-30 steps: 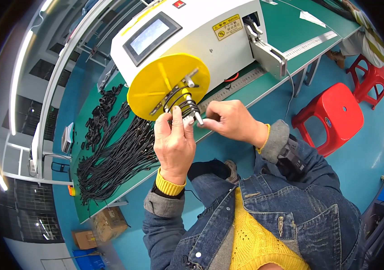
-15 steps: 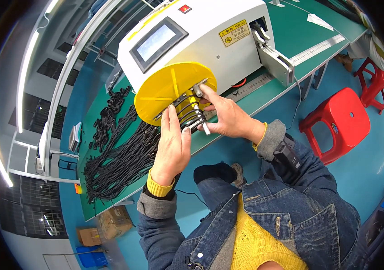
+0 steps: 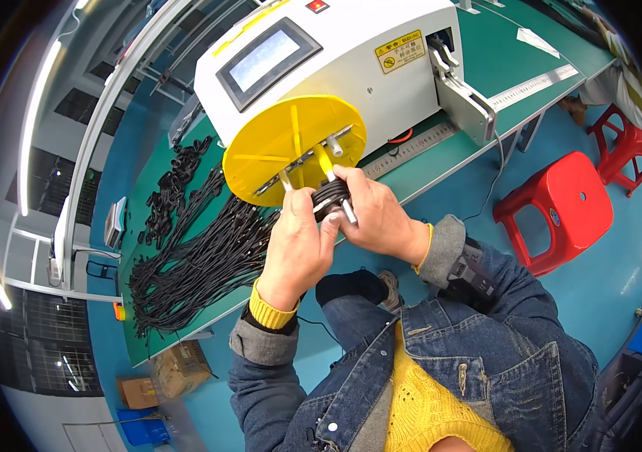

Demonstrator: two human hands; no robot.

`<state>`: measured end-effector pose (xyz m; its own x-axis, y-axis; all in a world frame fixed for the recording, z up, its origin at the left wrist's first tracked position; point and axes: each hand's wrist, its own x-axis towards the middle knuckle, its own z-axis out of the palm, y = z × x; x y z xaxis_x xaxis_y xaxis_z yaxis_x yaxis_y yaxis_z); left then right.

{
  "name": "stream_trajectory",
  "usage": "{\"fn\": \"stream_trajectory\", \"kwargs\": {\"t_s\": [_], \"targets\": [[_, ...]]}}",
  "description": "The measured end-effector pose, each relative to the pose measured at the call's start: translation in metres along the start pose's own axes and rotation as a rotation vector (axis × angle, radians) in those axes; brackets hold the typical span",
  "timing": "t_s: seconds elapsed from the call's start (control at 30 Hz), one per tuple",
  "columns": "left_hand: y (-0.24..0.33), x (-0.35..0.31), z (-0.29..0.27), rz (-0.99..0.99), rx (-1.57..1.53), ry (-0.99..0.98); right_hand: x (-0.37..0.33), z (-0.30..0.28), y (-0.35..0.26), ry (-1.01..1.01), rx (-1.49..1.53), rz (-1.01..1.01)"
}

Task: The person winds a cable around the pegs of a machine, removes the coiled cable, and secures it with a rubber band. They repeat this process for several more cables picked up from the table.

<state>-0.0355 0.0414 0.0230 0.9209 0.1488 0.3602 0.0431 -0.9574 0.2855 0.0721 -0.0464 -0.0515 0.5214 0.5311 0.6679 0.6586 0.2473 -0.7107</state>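
Observation:
A coil of black cable sits bunched around metal pegs in front of a round yellow disc on a white machine. My left hand pinches the coil from its left side, thumb and fingers pressed on it. From the right, my right hand grips the same coil, its fingers behind the loops. A silver peg tip pokes out below the coil between the two hands. One more short peg stands bare on the disc's slotted bar.
Many loose black cables lie on the green table at left, with bundled coils behind them. A metal ruler runs along the table's edge. Red stools stand at right; cardboard boxes sit on the floor.
Both hands have closed in on the cable loops and drawn them together toward the peg's outer end. The loops were spread out along the pegs before and now form a compact bunch.

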Motion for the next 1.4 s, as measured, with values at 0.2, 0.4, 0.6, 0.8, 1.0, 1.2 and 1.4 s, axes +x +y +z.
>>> {"fn": "stream_trajectory", "kwargs": {"t_s": [0.2,0.4,0.6,0.8,1.0,1.2,1.4], "targets": [[0.006,-0.001,0.002,-0.051,0.075,-0.005,-0.001,0.001,-0.003,-0.039,-0.138,0.083],[0.041,-0.027,0.009,-0.077,0.202,0.035,-0.025,-0.014,-0.023,-0.085,-0.094,0.126],[0.016,-0.067,0.055,-0.339,-0.395,-0.17,-0.071,-0.022,0.016,-0.529,-0.237,0.151],[0.01,-0.074,0.088,-0.988,-1.652,-0.36,-0.093,-0.005,0.036,-0.485,0.022,0.145],[-0.018,-0.09,0.106,-1.059,-1.52,-0.786,-0.099,-0.007,0.036,-0.898,-0.325,0.141],[-0.005,-0.091,0.103,-0.842,-1.374,-0.847,-0.112,-0.006,0.044,-0.752,-0.146,0.031],[-0.018,-0.092,0.105,-0.786,-1.189,-0.767,-0.117,0.012,0.039,-0.419,0.515,0.691]]}}
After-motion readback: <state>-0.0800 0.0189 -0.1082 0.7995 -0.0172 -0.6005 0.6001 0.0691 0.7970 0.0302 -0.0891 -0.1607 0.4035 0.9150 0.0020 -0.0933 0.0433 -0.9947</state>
